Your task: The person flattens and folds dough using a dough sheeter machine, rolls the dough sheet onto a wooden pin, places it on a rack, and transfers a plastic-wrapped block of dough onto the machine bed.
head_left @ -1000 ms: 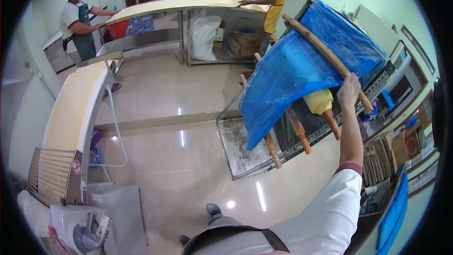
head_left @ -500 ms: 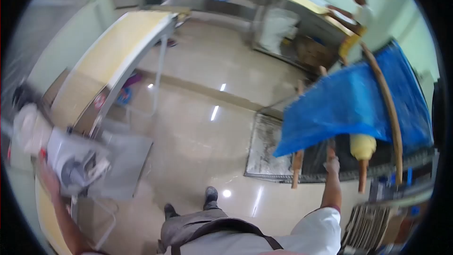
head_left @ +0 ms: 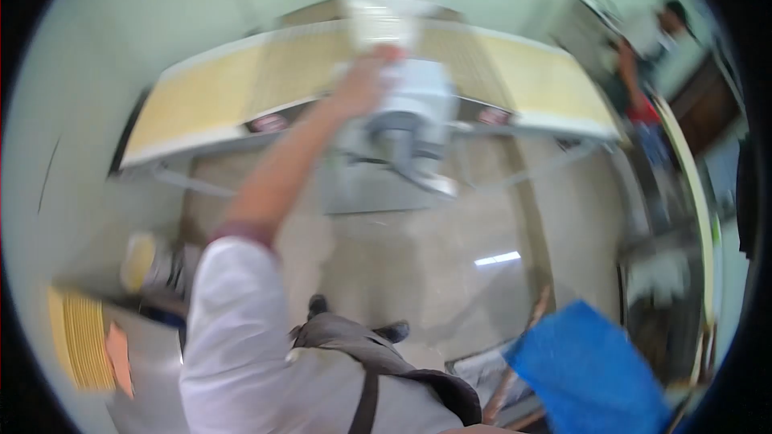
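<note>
Room: pale green walls (head_left: 96, 88) around me, a glossy tiled floor (head_left: 418, 273) under my boots
Left hand: mine (head_left: 362, 87) is up at the red part (head_left: 389, 52) on the machine's top edge; blur hides the fingers, so I can't make out whether they close round it or only rest there
Right hand: out of my sight
Machine: the grey-white housing (head_left: 432, 84) stands straight ahead, midway along the long bed; it looks heavy and rigid, not a thing to shift, so I'd judge the red part the place to hold
Yellow sheet: dough by its look (head_left: 197, 100), lying flat on the bed to both sides of the housing; likely soft, thin and quick to tear, better carried on flat palms than pinched at an edge
Slatted guards: one (head_left: 285, 68) on each side of the housing, over the sheet
Blue plastic: a sheet (head_left: 591, 370) low on my right, beside a wooden rod (head_left: 503, 398)
Co-worker: a person (head_left: 667, 32) at upper right, well apart from me
</note>
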`<action>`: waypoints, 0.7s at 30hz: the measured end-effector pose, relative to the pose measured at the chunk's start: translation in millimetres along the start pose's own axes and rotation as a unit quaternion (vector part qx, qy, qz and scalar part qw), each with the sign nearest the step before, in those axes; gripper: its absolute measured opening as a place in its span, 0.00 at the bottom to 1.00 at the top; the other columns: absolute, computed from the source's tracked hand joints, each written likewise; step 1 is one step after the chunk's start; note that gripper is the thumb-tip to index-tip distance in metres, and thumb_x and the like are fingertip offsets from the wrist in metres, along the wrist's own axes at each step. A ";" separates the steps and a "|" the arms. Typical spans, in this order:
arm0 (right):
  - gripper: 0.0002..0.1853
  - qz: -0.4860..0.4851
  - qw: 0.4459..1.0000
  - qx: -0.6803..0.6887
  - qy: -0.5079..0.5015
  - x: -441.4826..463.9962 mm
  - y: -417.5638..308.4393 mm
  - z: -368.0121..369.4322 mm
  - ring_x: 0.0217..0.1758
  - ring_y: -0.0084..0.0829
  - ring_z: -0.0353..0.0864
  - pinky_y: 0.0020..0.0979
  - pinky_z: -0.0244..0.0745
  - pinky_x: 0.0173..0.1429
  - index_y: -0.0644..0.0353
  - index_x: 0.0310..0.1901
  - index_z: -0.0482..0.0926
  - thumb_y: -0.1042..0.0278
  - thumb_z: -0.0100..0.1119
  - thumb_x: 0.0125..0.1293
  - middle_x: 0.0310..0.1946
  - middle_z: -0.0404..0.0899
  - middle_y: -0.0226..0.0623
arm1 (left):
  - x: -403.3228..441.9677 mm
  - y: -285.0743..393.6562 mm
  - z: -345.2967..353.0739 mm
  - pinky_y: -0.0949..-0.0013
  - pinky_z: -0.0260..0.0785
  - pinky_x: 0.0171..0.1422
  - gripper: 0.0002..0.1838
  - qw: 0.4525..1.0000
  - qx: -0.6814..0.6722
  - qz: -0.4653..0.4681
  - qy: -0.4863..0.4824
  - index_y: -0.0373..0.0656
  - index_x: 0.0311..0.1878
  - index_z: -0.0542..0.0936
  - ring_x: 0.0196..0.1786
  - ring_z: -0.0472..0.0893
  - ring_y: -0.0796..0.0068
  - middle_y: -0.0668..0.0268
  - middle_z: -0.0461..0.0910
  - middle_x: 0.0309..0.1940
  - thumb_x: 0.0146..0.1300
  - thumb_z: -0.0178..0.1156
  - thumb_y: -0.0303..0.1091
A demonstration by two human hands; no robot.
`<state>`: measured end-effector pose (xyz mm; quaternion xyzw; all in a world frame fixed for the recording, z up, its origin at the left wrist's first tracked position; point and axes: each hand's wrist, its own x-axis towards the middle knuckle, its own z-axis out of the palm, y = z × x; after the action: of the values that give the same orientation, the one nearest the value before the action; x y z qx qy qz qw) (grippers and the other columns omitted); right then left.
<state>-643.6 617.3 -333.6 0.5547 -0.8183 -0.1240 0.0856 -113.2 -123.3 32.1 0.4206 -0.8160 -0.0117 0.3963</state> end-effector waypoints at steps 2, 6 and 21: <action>0.19 0.082 0.972 0.218 0.035 20.6 -80.5 -13.3 0.28 0.38 0.78 0.46 0.71 0.46 0.60 0.41 0.79 0.51 0.56 0.63 0.29 0.80 0.40 | -1.8 -3.2 -4.2 0.54 0.60 0.67 0.24 0.999 0.000 0.051 0.012 0.39 0.56 0.70 0.62 0.70 0.50 0.50 0.71 0.57 0.57 0.61 0.36; 0.20 0.018 0.927 0.352 -0.128 128.8 -259.2 -124.7 0.32 0.41 0.78 0.46 0.72 0.47 0.61 0.44 0.77 0.52 0.58 0.61 0.31 0.80 0.43 | -9.6 -15.6 -7.1 0.53 0.49 0.74 0.40 0.997 0.056 0.045 0.008 0.37 0.66 0.62 0.72 0.56 0.51 0.49 0.60 0.67 0.55 0.64 0.48; 0.31 -0.443 0.728 0.434 -0.292 237.9 -763.3 -395.4 0.43 0.52 0.79 0.46 0.74 0.49 0.65 0.54 0.68 0.58 0.66 0.52 0.39 0.79 0.55 | -40.3 -115.4 -87.6 0.52 0.34 0.79 0.47 0.969 -0.128 0.194 -0.080 0.36 0.73 0.52 0.77 0.46 0.55 0.52 0.50 0.74 0.58 0.60 0.50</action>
<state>54.8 83.5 -182.9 0.7674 -0.4287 0.0650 -0.4723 35.9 -142.3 25.8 0.1983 -0.9026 -0.0725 0.3752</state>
